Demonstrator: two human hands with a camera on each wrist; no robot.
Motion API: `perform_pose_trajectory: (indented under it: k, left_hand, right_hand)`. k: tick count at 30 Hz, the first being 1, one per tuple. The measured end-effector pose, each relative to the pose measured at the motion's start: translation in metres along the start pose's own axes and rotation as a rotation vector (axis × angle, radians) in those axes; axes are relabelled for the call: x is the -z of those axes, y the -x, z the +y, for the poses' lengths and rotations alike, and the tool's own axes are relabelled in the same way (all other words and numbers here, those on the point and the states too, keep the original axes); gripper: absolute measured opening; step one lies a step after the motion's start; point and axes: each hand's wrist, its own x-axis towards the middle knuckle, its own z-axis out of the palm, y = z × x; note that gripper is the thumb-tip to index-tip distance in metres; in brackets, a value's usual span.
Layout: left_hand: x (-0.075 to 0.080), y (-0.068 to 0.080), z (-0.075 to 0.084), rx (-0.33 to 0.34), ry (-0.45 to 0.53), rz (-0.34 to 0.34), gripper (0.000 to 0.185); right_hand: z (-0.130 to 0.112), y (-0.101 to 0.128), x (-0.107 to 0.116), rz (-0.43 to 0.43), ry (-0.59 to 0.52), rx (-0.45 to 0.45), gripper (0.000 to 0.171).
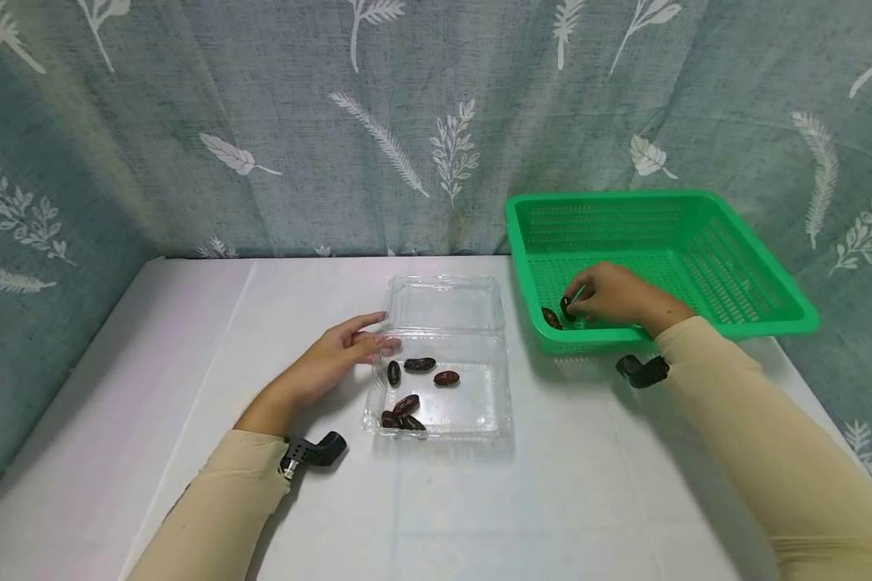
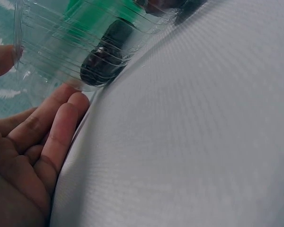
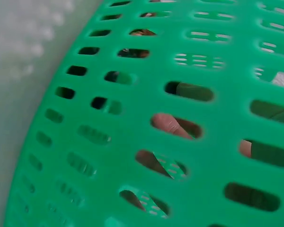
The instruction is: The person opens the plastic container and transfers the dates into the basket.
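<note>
A clear plastic clamshell box (image 1: 472,403) lies with its lid (image 1: 446,303) folded back. Several dark brown dates (image 1: 420,365) are in its base, mostly at the left and front. My left hand (image 1: 327,363) is at the box's left side near the hinge, its fairly straight fingers touching the plastic; in the left wrist view, fingertips (image 2: 68,113) meet the lower corner beside a date (image 2: 104,59). Inside the green basket (image 1: 661,331), my right hand (image 1: 614,294) pinches a date (image 1: 567,309). Another date (image 1: 551,318) lies beside it. Basket slots partly hide the fingers (image 3: 168,124) in the right wrist view.
The box and basket stand on a white-covered table (image 1: 480,508), the basket at the back right, its right end reaching past the table edge. A grey-green curtain (image 1: 298,121) with white leaf prints hangs behind and at the sides.
</note>
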Motion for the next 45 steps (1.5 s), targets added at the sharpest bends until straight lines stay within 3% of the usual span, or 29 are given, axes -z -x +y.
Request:
perform_pose_trajectory:
  k: [9,19,23,27,30,32,37,41,45]
  left_hand:
    - [0.001,0.001,0.002,0.001,0.016,0.026,0.060]
    - [-0.002,-0.002,0.008,0.012,0.034,0.083,0.060]
    - [-0.005,-0.004,0.013,0.037,0.016,0.117,0.058]
    - [-0.005,-0.002,0.020,0.090,-0.057,0.141,0.055]
    - [-0.005,0.001,0.022,0.138,-0.071,0.084,0.052]
    - [-0.005,0.003,0.021,0.163,-0.060,0.028,0.048]
    - [-0.004,0.006,0.018,0.137,-0.039,-0.048,0.044]
    - [-0.003,0.006,0.017,0.091,-0.037,-0.073,0.045]
    - [-0.002,0.007,0.013,0.082,-0.026,-0.117,0.045]
  right_hand:
    - [-0.006,-0.011,0.006,-0.039,0.056,0.040,0.023]
    - [-0.005,-0.008,0.010,-0.029,0.047,0.003,0.032]
    - [-0.007,0.002,0.009,0.105,0.052,0.029,0.034]
    - [-0.020,0.018,0.006,0.303,0.034,0.135,0.029]
    - [-0.034,0.032,0.000,0.420,-0.025,0.230,0.024]
    - [-0.045,0.040,-0.006,0.443,-0.116,0.286,0.021]
    - [-0.074,0.054,-0.021,0.341,-0.409,0.367,0.020]
    - [-0.089,0.057,-0.036,0.244,-0.484,0.376,0.019]
    - [-0.097,0.050,-0.057,0.143,-0.539,0.329,0.018]
